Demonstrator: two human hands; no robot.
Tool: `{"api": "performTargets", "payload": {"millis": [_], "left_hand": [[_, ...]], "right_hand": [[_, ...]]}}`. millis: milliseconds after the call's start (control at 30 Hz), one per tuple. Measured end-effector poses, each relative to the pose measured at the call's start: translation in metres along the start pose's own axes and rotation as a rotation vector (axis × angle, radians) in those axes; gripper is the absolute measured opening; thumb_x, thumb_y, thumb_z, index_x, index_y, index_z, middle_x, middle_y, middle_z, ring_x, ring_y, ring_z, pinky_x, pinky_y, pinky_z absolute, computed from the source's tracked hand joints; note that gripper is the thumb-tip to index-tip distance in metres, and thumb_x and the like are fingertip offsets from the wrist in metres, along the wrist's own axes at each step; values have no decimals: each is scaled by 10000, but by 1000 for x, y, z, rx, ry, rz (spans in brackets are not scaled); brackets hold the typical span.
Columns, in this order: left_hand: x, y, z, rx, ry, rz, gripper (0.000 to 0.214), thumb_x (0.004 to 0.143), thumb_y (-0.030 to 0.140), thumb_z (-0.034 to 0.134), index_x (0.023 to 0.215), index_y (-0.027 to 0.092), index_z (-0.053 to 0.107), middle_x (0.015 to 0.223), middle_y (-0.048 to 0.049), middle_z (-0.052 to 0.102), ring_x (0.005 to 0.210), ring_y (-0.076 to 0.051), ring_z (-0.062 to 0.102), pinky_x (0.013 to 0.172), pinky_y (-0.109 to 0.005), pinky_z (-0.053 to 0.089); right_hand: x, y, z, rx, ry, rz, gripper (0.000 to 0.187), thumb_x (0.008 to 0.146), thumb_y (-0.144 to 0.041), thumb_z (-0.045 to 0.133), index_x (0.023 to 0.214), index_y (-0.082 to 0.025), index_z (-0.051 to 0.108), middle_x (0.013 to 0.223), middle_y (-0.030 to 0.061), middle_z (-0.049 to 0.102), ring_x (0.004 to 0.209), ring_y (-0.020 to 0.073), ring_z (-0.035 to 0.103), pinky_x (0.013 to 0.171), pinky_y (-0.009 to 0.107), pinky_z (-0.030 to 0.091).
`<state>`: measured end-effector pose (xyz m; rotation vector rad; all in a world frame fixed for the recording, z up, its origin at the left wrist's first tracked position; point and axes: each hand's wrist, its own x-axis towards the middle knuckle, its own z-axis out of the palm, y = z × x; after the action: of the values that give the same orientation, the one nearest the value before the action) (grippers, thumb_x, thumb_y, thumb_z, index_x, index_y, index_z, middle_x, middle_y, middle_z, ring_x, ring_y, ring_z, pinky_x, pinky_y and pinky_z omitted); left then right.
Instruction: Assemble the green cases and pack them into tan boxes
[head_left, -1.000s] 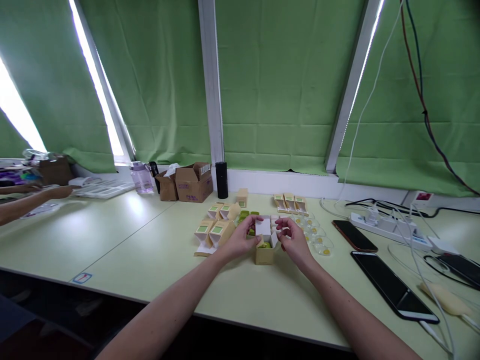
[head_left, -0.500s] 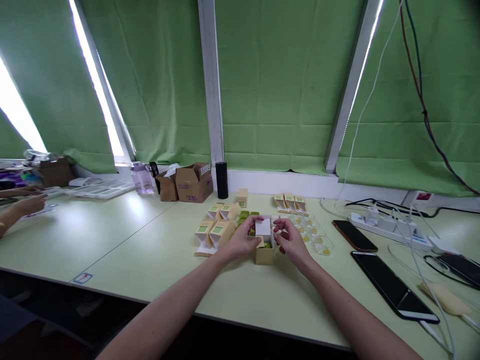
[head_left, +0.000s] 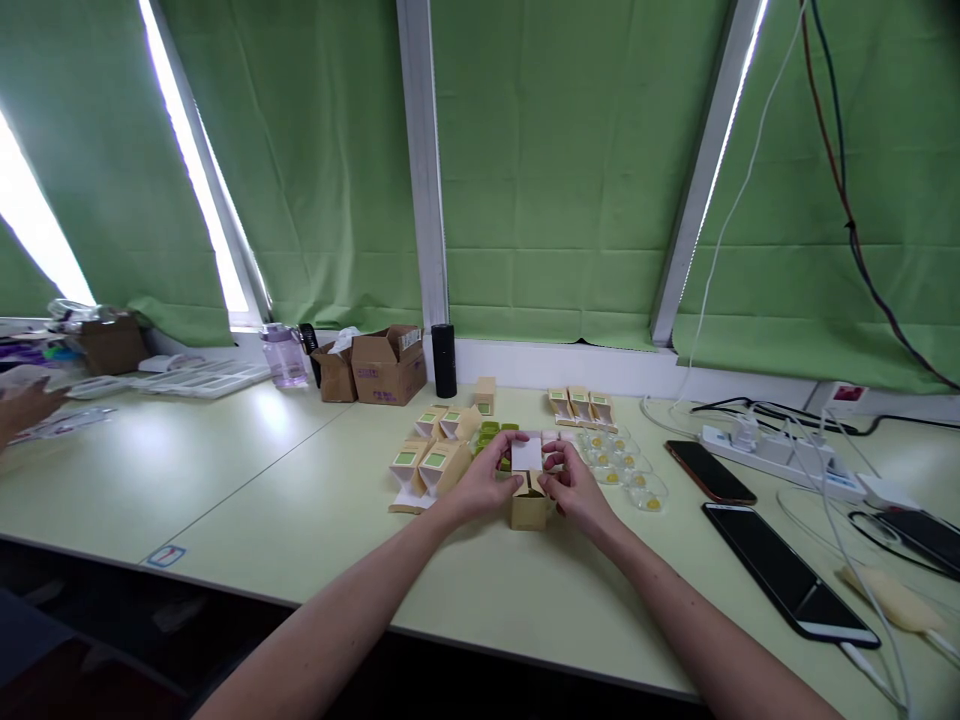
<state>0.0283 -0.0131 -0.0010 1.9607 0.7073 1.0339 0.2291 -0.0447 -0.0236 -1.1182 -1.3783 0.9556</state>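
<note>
Small box (head_left: 529, 514): stands upright on the desk (head_left: 337, 505), straight in front of the person, between both hands.
Left hand (head_left: 482, 480): half closed about the box's left side, thumb at the side flap, fingers up by the lid's left edge; it has hold of the box.
Right hand (head_left: 577, 490): curled, thumb and fingertips together at the right side flap; too small in view to tell whether it pinches or merely presses.
Side flaps (head_left: 520, 488): turned inward over the mouth, a dark gap between them; this fold looks nearly done.
Lid (head_left: 526, 454): upright behind the flaps, white face toward the person, not yet down.
Box contents: hidden.
Left cluster of boxes (head_left: 444, 462): flaps open, lying beside the left hand; judged unfinished.
Back row of boxes (head_left: 580, 408): three side by side, also open.
Lone box (head_left: 485, 396): near the wall, apparently shut.
Green pieces (head_left: 491, 430): just beyond the left hand, outside the small box.
Clear cups (head_left: 613, 467): yellow inside, grouped right of the right hand, unboxed.
</note>
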Motion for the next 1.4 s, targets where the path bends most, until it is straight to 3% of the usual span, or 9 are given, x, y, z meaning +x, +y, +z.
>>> {"api": "performTargets", "payload": {"millis": [400,600,733,1000,1233,1400], "left_hand": [[-2,7,2,39,-3,18,566,872,120,664,1409,225,517,1299,-120,640,1216,-284,616,1074,-441,494],[-3,5,3,-2,11,58,736,864,115,684,1505,260,351,1252,-102,642,1189,-250,646,1033,-401,518],[-2,4,2,44,18,88,603,860,125,691,1407,255,475,1321,-115,616,1268,-266,620,1053,-398,521],[-2,17,1,155,6,100,224,859,153,647,1077,206,655,1083,-68,704,1019,-232,657,908,-351,540],[-1,17,2,145,3,160,235,785,103,623,984,205,696,1056,-74,736,979,-231,659,905,-365,532],[0,14,2,144,16,182,175,815,122,622,954,205,688,1016,-62,718,953,-219,653,887,-354,525]], "right_hand": [[1,3,1,11,-19,14,534,698,-404,719,1179,-258,540,1006,-12,541,629,110,510,508,238,385],[2,4,1,15,-10,4,545,688,-417,708,1184,-266,540,1004,-18,538,620,105,507,500,232,382],[2,6,1,8,-13,-13,545,698,-421,701,1196,-269,542,994,-25,538,611,103,504,506,239,392],[2,6,0,-73,49,-125,463,726,-398,709,1147,-242,598,967,-9,581,635,128,544,606,290,469],[-3,-6,-2,-139,82,-217,302,764,-325,698,1049,-228,679,964,30,633,668,155,557,621,294,465],[-13,-21,-6,-180,97,-402,118,857,-280,621,938,-241,697,917,52,631,740,199,566,596,298,420]]}}
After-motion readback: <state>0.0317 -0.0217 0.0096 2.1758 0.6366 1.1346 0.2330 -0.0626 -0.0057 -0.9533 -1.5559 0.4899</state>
